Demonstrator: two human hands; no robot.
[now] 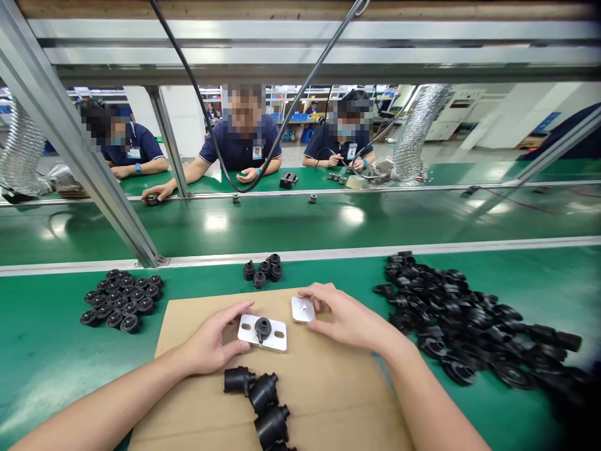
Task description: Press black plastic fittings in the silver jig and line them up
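My left hand (pixel 216 338) grips one end of a silver metal plate (pixel 277 342) with a slot near each end. A round black plastic part (pixel 263 327) with a short side spout sits in the middle of that plate. To the right, my right hand (pixel 342 313) holds a small square metal block (pixel 300 311) between thumb and fingers, apart from the plate. Both are over a cardboard sheet (pixel 338 388). Nearer to me, several black plastic housings (pixel 271 424) lie in a line on the cardboard.
Black round parts (pixel 123 300) stand grouped at left, and a few spouted ones (pixel 263 270) behind the cardboard. A large heap of black parts (pixel 451 319) lies at right. Beyond a metal rail (pixel 282 256) runs a green belt (pixel 282 225). Co-workers (pixel 244 138) sit opposite; a cable (pixel 197 94) hangs down.
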